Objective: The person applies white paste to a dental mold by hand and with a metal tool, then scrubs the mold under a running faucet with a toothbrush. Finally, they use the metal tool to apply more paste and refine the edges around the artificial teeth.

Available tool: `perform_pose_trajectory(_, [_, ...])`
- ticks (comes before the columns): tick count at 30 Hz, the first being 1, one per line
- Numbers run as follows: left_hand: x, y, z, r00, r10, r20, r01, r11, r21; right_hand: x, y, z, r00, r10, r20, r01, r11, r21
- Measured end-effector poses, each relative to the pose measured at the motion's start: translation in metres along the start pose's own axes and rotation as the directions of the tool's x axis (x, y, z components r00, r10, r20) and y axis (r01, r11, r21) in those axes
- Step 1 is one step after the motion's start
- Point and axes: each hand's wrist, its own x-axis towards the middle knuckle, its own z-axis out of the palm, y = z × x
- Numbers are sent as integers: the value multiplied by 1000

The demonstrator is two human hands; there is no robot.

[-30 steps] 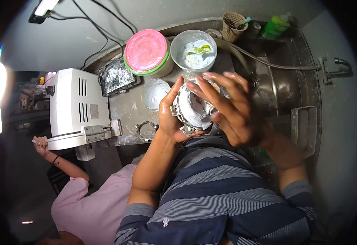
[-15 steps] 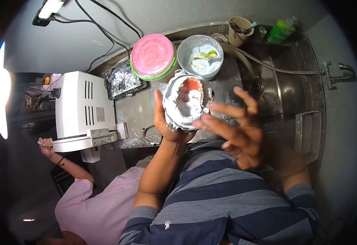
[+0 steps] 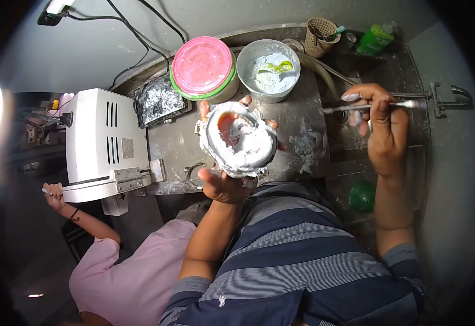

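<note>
My left hand (image 3: 224, 187) cradles a dental flask (image 3: 262, 173) from below, its fingertips showing around the far and right edges. White wet plaster (image 3: 248, 155) covers the top of the flask in a thick, uneven layer. Within it, a pinkish-red denture base (image 3: 227, 126) shows only in part, and plaster hides most of the teeth. Over the sink on the right, my right hand (image 3: 387, 130) grips a thin metal spatula (image 3: 340, 109), held roughly level and apart from the flask. Its fingers are whitened with plaster.
Behind the flask stand a pink-lidded tub (image 3: 202, 65) and a bowl of white powder (image 3: 246, 68) with a green scoop (image 3: 278, 68). A white machine (image 3: 93, 141) is at left, beside a person in a pink shirt (image 3: 129, 266). A green bowl (image 3: 362, 196) lies near the sink (image 3: 351, 138).
My right hand has moved from beside the flask to the sink and now holds the spatula. The flask has turned and shifted slightly; plaster now hides the row of teeth seen earlier.
</note>
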Motion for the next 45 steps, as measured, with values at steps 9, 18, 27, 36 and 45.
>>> perform_pose_trajectory(9, [-7, -19, -29, 986, 164, 42, -169, 957, 236, -1, -24, 14, 962, -178, 207, 109, 945, 308])
perform_pose_trajectory(18, [-22, -6, -46, 996, 75, 41, -57, 940, -337, 8, -47, 41, 884, -282, 372, 302, 953, 4])
perform_pose_trajectory(27, [-12, -15, -60, 974, 180, 137, -70, 816, -574, 6, -52, 51, 861, -239, 449, 266, 964, 2])
perform_pose_trajectory(36, [-32, -7, -57, 998, 63, -26, -67, 955, -289, 6, -53, 54, 850, -262, 458, 288, 958, 15])
perform_pose_trajectory(45, [-30, -10, -56, 988, 157, 9, -152, 970, -192, 1, -63, 53, 833, -186, 521, 208, 978, 17])
